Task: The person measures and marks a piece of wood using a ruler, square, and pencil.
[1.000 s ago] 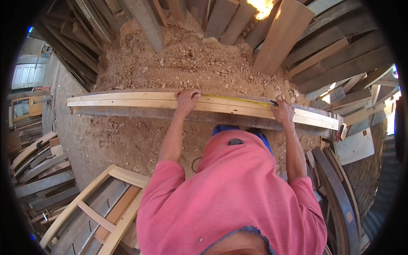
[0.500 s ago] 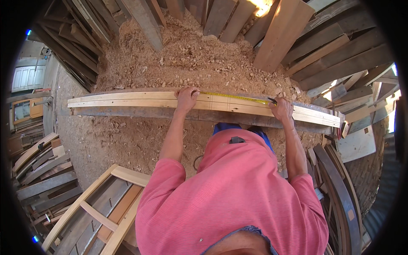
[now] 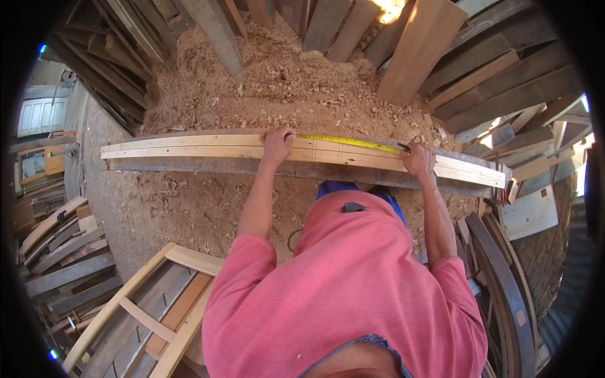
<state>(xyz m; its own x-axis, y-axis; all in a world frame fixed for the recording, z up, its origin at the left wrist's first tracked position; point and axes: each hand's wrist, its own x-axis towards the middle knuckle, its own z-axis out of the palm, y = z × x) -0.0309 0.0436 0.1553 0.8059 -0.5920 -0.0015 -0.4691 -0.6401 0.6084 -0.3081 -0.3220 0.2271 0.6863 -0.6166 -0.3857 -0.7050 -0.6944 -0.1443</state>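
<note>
Two pale wooden boards (image 3: 208, 148) lie side by side across a long, dark workbench (image 3: 239, 167). Along their far edge stretches a yellow tape measure (image 3: 350, 143), pulled out between my two hands. My left hand (image 3: 277, 143) is closed on the tape's left end and rests on the boards. At the other end my right hand (image 3: 420, 159) grips the tape measure; its case is hidden by the fingers. A thin dark pencil-like stick (image 3: 404, 147) pokes out of that hand too. Pencil lines cross the boards between my hands.
Wood shavings (image 3: 277, 88) cover the ground beyond the bench. Planks (image 3: 422, 57) lean upright at the far side and right. A wooden frame (image 3: 148, 320) stands at the near left, beside stacked timber (image 3: 69, 271). More long boards (image 3: 504, 296) lie at the near right.
The tape between my hands has turned its yellow face more toward me and looks wider. My hands stay in nearly the same places.
</note>
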